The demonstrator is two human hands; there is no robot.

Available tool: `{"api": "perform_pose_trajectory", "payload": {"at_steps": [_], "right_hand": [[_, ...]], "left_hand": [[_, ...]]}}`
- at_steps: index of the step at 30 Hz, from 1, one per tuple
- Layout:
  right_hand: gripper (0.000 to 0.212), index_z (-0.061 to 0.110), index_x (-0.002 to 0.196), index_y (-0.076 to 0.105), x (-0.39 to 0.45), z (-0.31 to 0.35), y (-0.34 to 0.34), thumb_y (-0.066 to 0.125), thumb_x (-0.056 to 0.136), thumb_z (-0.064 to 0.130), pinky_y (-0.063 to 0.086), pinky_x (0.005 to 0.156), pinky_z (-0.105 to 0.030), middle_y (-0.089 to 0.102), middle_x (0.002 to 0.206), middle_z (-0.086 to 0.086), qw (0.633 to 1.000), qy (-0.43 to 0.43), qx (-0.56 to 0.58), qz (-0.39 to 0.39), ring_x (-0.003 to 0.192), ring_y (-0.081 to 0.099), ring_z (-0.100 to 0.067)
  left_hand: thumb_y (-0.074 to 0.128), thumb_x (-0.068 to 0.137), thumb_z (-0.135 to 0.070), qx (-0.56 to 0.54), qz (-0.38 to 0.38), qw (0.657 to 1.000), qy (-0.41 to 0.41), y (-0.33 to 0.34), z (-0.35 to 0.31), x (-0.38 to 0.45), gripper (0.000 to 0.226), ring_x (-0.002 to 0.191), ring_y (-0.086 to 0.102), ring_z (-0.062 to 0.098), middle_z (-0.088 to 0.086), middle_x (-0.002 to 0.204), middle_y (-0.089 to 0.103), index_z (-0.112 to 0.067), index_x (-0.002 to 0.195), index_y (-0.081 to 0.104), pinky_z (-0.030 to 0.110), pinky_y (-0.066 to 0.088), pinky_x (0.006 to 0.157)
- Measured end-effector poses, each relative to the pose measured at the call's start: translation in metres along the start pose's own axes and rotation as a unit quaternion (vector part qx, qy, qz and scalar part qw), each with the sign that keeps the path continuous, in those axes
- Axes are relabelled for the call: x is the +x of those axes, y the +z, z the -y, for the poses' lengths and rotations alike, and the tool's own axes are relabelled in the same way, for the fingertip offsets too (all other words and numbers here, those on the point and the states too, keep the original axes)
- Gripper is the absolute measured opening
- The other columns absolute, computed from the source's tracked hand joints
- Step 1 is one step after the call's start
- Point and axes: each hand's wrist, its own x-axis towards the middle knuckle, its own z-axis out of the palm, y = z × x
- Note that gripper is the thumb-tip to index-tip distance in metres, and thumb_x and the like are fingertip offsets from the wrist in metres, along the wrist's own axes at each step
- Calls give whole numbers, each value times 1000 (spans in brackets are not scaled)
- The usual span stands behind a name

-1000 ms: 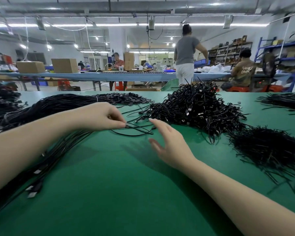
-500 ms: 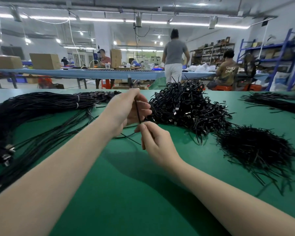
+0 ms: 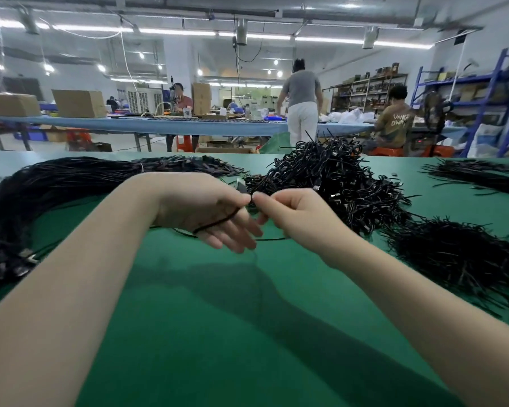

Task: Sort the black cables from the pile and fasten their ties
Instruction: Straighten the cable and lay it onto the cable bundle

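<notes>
A green table (image 3: 247, 333) is shown bearing a tangled cable pile (image 3: 329, 183) at centre, a straightened bundle (image 3: 56, 186) at left and loose ties (image 3: 459, 254) at right. The left hand (image 3: 206, 212) and right hand (image 3: 294, 215), apart 1 s ago, have been brought together above the table. 1 black cable (image 3: 218, 223) is pinched in both grips (right fingertips closed on its end), so fastening is judged begun.

cable pile (image 3: 329, 177) behind hands; bundled cables (image 3: 56, 186) left; ties heap (image 3: 459, 254) right.
</notes>
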Motion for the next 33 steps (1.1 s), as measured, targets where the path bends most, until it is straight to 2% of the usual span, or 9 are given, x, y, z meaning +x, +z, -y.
{"api": "perform_pose_trajectory", "payload": {"at_steps": [5, 10, 14, 18, 21, 23, 29, 31, 33], "right_hand": [[31, 18, 91, 66, -11, 26, 9, 39, 103, 27, 30, 45, -21, 44, 48, 9, 983, -3, 167, 73, 46, 36, -9], [33, 27, 90, 69, -22, 0, 22, 39, 102, 36, 40, 53, -22, 47, 56, 7, 947, 71, 164, 267, 50, 42, -11], [43, 18, 67, 63, -16, -24, 6, 58, 86, 57, 33, 50, -23, 41, 50, 10, 976, 175, 38, 127, 45, 36, -9], [43, 19, 59, 52, -4, -18, -14, 67, 80, 53, 25, 43, -21, 33, 46, 10, 991, 128, 46, -18, 44, 29, -11], [37, 21, 62, 58, 0, 0, -11, 53, 95, 38, 25, 42, -20, 38, 46, 13, 992, 65, 101, -38, 41, 30, -6], [32, 21, 76, 61, -1, 8, -2, 43, 101, 28, 25, 42, -20, 42, 45, 13, 987, 51, 150, 0, 39, 32, -4], [31, 23, 94, 64, -20, -20, 15, 38, 102, 38, 29, 46, -21, 35, 60, 6, 933, 182, 188, 247, 47, 29, -9], [33, 19, 88, 63, -19, -31, 11, 43, 99, 44, 24, 44, -20, 30, 60, 5, 939, 236, 137, 209, 46, 25, -10], [37, 17, 80, 61, -13, -34, 2, 52, 93, 50, 20, 43, -22, 29, 57, 5, 960, 253, 81, 89, 45, 22, -10]], "left_hand": [[31, 103, -41, -196, -300, 913, 194, -5, -9, 8, 45, 84, 71, 11, 1, 92, 76, -11, 113, 63, 27, 53, 77], [38, 101, -34, -434, -134, 813, 365, -14, -17, -23, 40, 71, 68, 7, -5, 78, 72, -16, 94, 73, 18, 53, 60], [55, 89, -37, -227, 30, 911, 342, -22, -6, -41, 30, 38, 46, 2, -10, 45, 53, -19, 73, 73, 17, 41, 44], [45, 93, -47, 54, 17, 997, 53, 0, -3, -8, 41, 53, 64, 8, -1, 69, 72, -18, 95, 74, 16, 42, 46], [30, 103, -41, -69, -124, 985, 94, 18, -4, 19, 43, 76, 70, 8, -1, 91, 75, -17, 108, 64, 21, 49, 61], [31, 104, -39, -253, -189, 932, 179, 20, -7, 25, 43, 80, 71, 9, 1, 95, 75, -13, 112, 65, 23, 53, 70], [37, 103, -36, -490, -129, 785, 356, 6, -18, -3, 39, 60, 62, 6, -7, 67, 65, -17, 86, 67, 17, 49, 56], [42, 100, -35, -442, -97, 813, 366, -5, -14, -14, 35, 45, 46, 4, -11, 50, 48, -20, 75, 61, 16, 39, 47], [47, 95, -34, -300, -86, 889, 334, -12, -9, -17, 35, 38, 36, 5, -10, 43, 39, -20, 66, 61, 17, 32, 42]]}}
